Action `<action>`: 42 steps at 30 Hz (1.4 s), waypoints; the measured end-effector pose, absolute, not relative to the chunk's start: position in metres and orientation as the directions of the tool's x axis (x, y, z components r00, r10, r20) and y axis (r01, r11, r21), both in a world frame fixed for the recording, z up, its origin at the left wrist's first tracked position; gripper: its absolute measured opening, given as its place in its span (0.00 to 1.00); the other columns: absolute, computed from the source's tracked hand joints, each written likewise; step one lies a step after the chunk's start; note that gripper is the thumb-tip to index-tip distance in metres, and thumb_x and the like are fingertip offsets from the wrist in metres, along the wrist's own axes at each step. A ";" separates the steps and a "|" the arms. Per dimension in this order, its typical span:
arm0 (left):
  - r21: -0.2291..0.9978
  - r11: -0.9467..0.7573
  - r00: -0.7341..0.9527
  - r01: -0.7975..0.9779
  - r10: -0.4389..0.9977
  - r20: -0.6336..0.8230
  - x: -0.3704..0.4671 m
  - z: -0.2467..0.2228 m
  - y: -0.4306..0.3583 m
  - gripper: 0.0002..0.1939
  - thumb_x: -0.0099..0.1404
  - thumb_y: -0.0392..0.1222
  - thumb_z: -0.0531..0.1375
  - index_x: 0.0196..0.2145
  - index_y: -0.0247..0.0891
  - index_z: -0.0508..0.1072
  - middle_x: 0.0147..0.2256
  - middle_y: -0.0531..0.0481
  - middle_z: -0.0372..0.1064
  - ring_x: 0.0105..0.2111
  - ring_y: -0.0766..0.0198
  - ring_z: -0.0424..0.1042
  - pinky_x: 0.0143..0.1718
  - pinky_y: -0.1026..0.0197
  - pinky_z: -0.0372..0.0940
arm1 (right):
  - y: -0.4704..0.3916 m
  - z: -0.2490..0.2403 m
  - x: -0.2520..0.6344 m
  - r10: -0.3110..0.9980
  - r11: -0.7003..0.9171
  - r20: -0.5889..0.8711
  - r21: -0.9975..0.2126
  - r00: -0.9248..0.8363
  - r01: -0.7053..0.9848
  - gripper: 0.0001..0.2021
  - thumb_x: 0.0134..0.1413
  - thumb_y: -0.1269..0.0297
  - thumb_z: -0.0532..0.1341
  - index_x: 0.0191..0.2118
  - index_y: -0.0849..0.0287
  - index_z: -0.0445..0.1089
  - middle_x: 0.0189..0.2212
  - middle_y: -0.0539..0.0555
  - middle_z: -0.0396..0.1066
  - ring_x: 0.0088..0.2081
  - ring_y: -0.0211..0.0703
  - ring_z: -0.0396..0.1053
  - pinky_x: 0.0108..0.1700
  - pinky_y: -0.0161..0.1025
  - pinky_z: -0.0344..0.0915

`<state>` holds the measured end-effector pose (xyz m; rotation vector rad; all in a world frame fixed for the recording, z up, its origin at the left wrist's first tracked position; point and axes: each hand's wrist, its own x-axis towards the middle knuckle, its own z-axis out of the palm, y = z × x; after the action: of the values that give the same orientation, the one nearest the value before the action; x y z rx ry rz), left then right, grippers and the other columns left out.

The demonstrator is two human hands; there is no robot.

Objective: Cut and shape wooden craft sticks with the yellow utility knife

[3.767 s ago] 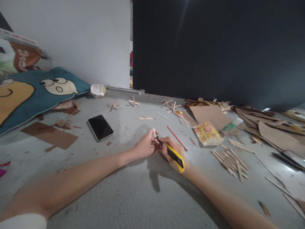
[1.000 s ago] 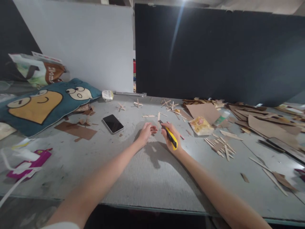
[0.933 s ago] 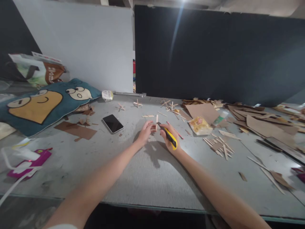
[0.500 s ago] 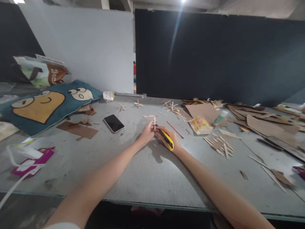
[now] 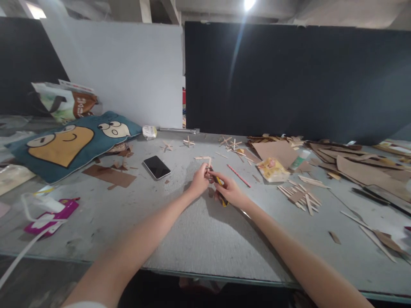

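My left hand (image 5: 200, 177) is closed around a pale wooden stick (image 5: 209, 162), whose upper end pokes up past the fingers. In my right hand (image 5: 231, 191) is a yellow and black utility knife (image 5: 219, 181), mostly covered by the fingers. Both hands meet over the middle of the table, the knife's front end close to the left fingertips; its blade is too small to make out. Just beyond the hands lies another wooden stick (image 5: 201, 158). A red-and-white striped straw (image 5: 238, 176) rests to the right of them.
Left of the hands lie a phone (image 5: 156, 167), brown cardboard (image 5: 109, 175), a blue cushion (image 5: 70, 145) and a purple power strip (image 5: 53, 218). To the right are a yellow packet (image 5: 272, 170), a glue stick (image 5: 300, 160) and several wooden sticks (image 5: 300, 196). Crossed-stick pieces (image 5: 189, 142) stand farther back.
My right hand has turned, so the knife's yellow body is now largely hidden under the fingers. The stick in my left hand leans slightly more. The whole view has shifted a little.
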<state>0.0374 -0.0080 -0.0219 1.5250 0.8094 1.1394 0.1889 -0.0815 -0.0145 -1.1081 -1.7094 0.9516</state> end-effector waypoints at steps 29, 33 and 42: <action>0.951 -0.310 0.411 -0.025 0.864 0.292 0.037 -0.037 -0.003 0.07 0.68 0.38 0.60 0.44 0.39 0.66 0.28 0.54 0.73 0.29 0.64 0.79 0.35 0.62 0.75 | -0.083 -0.008 0.187 0.922 0.341 0.382 -0.730 -0.060 0.592 0.11 0.59 0.58 0.53 0.28 0.54 0.63 0.18 0.47 0.62 0.22 0.38 0.56 0.29 0.34 0.53; 0.952 -0.305 0.411 -0.010 0.867 0.282 0.038 -0.038 -0.006 0.09 0.69 0.37 0.58 0.46 0.41 0.63 0.27 0.56 0.71 0.27 0.64 0.79 0.31 0.63 0.74 | -0.084 -0.005 0.183 0.924 0.338 0.377 -0.733 -0.061 0.590 0.10 0.59 0.59 0.51 0.29 0.54 0.62 0.20 0.48 0.63 0.23 0.40 0.59 0.30 0.35 0.54; 0.948 -0.318 0.413 0.030 0.867 0.278 0.036 -0.031 -0.007 0.07 0.69 0.39 0.58 0.45 0.41 0.66 0.25 0.58 0.68 0.25 0.65 0.77 0.28 0.66 0.70 | -0.085 -0.003 0.182 0.928 0.332 0.366 -0.737 -0.066 0.589 0.09 0.58 0.59 0.52 0.29 0.55 0.62 0.20 0.47 0.63 0.23 0.38 0.56 0.30 0.34 0.54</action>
<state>0.0363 -0.0070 -0.0312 1.6733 0.7946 1.0528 0.1819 -0.0850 -0.0034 -1.3571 -1.7595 0.5103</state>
